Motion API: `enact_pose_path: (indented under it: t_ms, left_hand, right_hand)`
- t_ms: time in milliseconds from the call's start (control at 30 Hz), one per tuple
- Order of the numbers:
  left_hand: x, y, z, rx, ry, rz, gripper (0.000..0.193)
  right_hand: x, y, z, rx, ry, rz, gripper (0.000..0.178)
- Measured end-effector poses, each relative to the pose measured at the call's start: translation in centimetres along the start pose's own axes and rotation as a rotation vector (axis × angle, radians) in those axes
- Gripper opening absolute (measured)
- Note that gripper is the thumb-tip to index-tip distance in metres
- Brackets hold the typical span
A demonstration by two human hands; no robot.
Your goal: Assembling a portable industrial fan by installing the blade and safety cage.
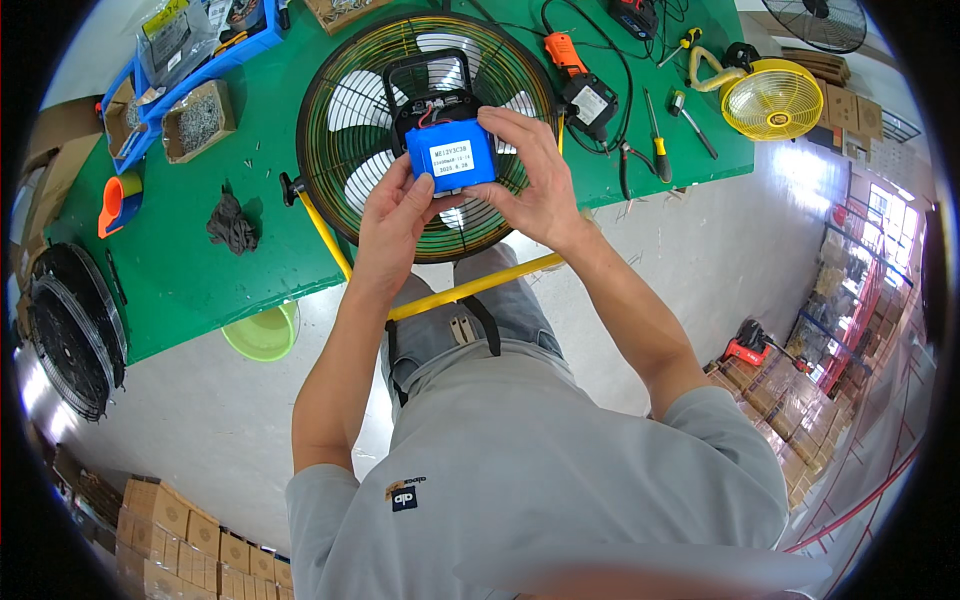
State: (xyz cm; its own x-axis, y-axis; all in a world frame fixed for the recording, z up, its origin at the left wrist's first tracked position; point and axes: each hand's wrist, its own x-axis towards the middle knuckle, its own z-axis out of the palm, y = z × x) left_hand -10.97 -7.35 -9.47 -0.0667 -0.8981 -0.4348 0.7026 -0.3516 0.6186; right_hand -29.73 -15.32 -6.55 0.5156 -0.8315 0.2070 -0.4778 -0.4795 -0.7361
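Observation:
Between both hands is a blue battery pack (482,147) with a white label facing up. My left hand (398,215) grips its lower left edge, thumb on the front. My right hand (541,190) closes on its right side, fingers along the top corner and thumb beneath. Red and dark wires run from the pack's top into an opened black housing (408,117) with a handle. Behind it is a large round fan (330,95) with a black and yellow-looking wire guard and pale blades. The fan's yellow tube stand (490,291) crosses in front of my legs.
On the green table (190,295) lie a dark cloth (233,224), an orange and blue holder (119,205), a box of screws (198,120), an orange power tool (566,54), pliers (625,172), a screwdriver (660,150) and a hammer (693,124). A yellow fan (772,100) stands right.

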Motion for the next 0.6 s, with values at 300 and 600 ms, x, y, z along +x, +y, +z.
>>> enact_pose_path:
  t_ms: [300,600]
  left_hand:
    - [-0.04,-0.11,-0.1,0.012,0.001,0.002,0.043]
    - [0.03,-0.25,-0.23,0.031,-0.007,0.002,0.044]
  right_hand:
    - [0.0,-0.12,-0.07,-0.002,-0.011,0.004,0.078]
    - [-0.13,0.06,-0.09,0.0,-0.016,0.013,0.078]
